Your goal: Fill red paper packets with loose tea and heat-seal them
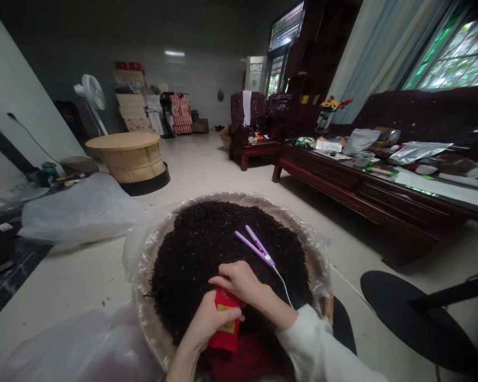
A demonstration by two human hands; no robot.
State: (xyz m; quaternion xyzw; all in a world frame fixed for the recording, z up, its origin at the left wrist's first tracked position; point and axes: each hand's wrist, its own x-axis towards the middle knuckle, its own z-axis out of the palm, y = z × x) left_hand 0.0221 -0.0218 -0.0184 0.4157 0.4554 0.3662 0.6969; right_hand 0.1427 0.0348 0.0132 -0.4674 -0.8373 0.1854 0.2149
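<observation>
A round woven tray [322,286] lined with clear plastic holds a big heap of dark loose tea leaves [207,244]. My left hand [209,323] is wrapped round a small red packet [225,321] with a yellow label, held over the near edge of the heap. My right hand [241,281] is closed at the packet's top, fingers curled down into it. A purple clamp-like tool [255,245] with a white cord [282,286] lies on the leaves just beyond my right hand. More red material [242,361] lies under the packet.
Clear plastic sheets [79,209] lie on the floor to the left and near left. A long dark wooden table [366,185] with bags and clutter runs along the right. A round wooden drum [129,156] and a fan [91,98] stand at the back left. A black round base [414,318] is at the right.
</observation>
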